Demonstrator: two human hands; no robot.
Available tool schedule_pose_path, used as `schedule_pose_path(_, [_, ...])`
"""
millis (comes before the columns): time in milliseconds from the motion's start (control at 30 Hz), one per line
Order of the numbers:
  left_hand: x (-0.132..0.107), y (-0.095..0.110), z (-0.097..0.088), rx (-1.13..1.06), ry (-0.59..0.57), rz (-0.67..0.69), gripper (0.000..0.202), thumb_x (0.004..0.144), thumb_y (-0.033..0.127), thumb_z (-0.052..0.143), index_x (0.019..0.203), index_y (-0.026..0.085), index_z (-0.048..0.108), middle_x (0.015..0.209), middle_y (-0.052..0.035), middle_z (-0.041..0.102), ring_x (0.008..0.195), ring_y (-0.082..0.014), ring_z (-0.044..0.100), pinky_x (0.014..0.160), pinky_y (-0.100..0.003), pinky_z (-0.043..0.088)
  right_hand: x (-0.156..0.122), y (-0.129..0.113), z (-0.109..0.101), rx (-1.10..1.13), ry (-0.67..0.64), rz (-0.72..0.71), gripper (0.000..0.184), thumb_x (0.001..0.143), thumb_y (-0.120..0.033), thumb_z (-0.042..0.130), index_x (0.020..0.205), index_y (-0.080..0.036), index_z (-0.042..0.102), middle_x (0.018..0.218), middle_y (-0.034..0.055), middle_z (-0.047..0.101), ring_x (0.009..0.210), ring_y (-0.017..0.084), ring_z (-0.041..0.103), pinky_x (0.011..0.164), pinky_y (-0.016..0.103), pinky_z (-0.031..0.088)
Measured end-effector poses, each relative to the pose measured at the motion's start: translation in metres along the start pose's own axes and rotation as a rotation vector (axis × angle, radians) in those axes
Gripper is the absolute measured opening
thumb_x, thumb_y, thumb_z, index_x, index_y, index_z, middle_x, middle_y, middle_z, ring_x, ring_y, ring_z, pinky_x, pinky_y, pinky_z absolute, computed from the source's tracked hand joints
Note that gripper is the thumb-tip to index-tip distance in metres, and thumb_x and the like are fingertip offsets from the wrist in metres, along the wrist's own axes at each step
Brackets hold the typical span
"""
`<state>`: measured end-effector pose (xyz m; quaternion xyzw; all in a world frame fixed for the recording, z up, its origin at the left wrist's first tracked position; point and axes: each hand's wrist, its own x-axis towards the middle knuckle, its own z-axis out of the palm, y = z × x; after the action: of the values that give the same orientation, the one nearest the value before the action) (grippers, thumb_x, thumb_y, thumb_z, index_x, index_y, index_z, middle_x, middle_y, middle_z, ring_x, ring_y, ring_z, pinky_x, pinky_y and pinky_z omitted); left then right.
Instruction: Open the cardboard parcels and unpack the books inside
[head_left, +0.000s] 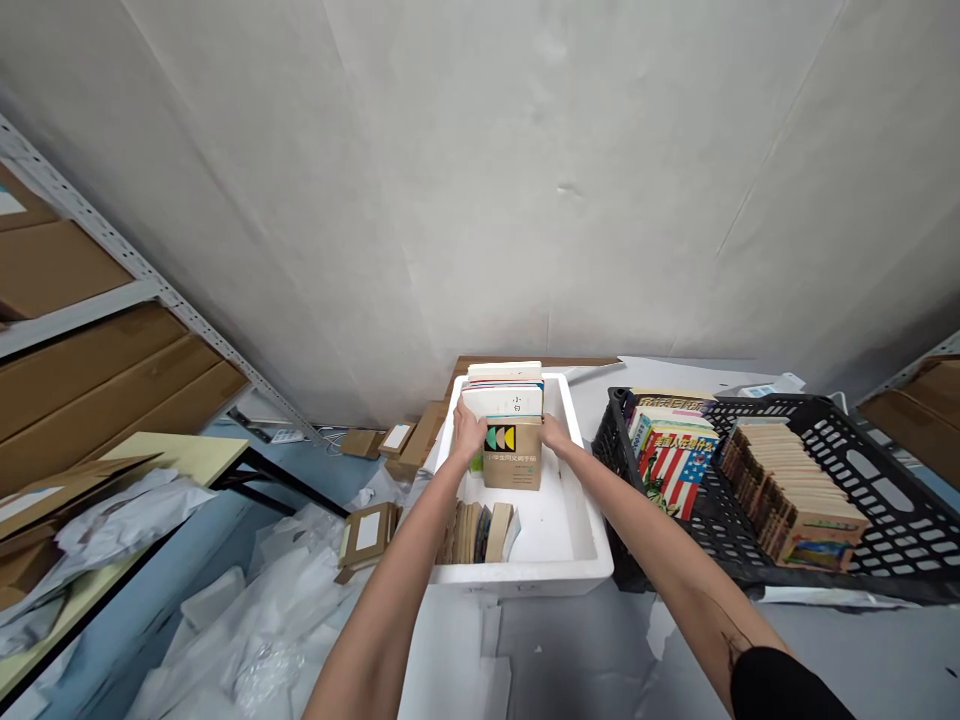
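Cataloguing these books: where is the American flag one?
In the head view, the American flag book sits in the black plastic crate, right of the white foam box, beside the row of tan-edged books.

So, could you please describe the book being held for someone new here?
In the white foam box by the wall, the left hand and right hand hold an upright stack of books. Front-most is a tan paperback, marked by teal and yellow half-circles.

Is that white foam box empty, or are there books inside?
Not empty: the foam box holds a row of books at its near end, plus a stack between the left hand and right hand.
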<state>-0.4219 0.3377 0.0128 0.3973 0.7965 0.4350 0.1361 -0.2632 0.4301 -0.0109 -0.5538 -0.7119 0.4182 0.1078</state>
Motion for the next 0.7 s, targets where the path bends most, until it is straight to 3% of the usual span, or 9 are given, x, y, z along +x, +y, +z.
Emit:
schedule_pose_path(133, [0.007, -0.005, 0.0, -0.063, -0.016, -0.073, 0.063, 0.068, 0.003, 0.054, 0.129, 0.011, 0.043, 0.128, -0.0164, 0.056, 0.117, -0.0245, 0.054, 0.097, -0.034, 0.043, -0.003, -0.004, 0.002, 0.142, 0.008, -0.042, 0.033, 0.084, -0.029, 0.054, 0.114, -0.017, 0.057, 0.113, 0.0098, 0.067, 0.101, 0.023, 0.063, 0.08, 0.029, 0.051])
schedule_pose_path(267, [0.012, -0.01, 0.003, -0.089, -0.006, -0.112, 0.061, 0.065, 0.001, 0.053, 0.124, 0.016, 0.05, 0.123, -0.013, 0.062, 0.11, -0.0248, 0.06, 0.092, -0.033, 0.046, -0.001, -0.004, 0.008, 0.228, 0.041, -0.047, 0.04, 0.079, -0.032, 0.055, 0.116, -0.018, 0.056, 0.113, 0.0099, 0.067, 0.099, 0.024, 0.064, 0.08, 0.033, 0.051])
schedule_pose_path(433, [0.015, -0.017, 0.008, -0.139, 0.011, -0.109, 0.055, 0.065, 0.005, 0.053, 0.119, 0.016, 0.056, 0.118, -0.0114, 0.065, 0.107, -0.0242, 0.061, 0.089, -0.032, 0.047, 0.006, -0.002, 0.01, 0.259, 0.105, -0.051, 0.041, 0.075, -0.028, 0.054, 0.115, -0.018, 0.056, 0.117, 0.0108, 0.065, 0.106, 0.025, 0.06, 0.086, 0.035, 0.049])
schedule_pose_path(700, [0.011, -0.024, 0.014, -0.179, 0.015, -0.069, 0.058, 0.069, 0.01, 0.054, 0.126, 0.018, 0.049, 0.128, -0.0115, 0.057, 0.121, -0.0239, 0.051, 0.102, -0.036, 0.04, 0.01, 0.005, 0.007, 0.243, 0.148, -0.132, 0.041, 0.08, -0.025, 0.05, 0.12, -0.02, 0.055, 0.126, 0.0086, 0.057, 0.114, 0.025, 0.054, 0.097, 0.04, 0.044])
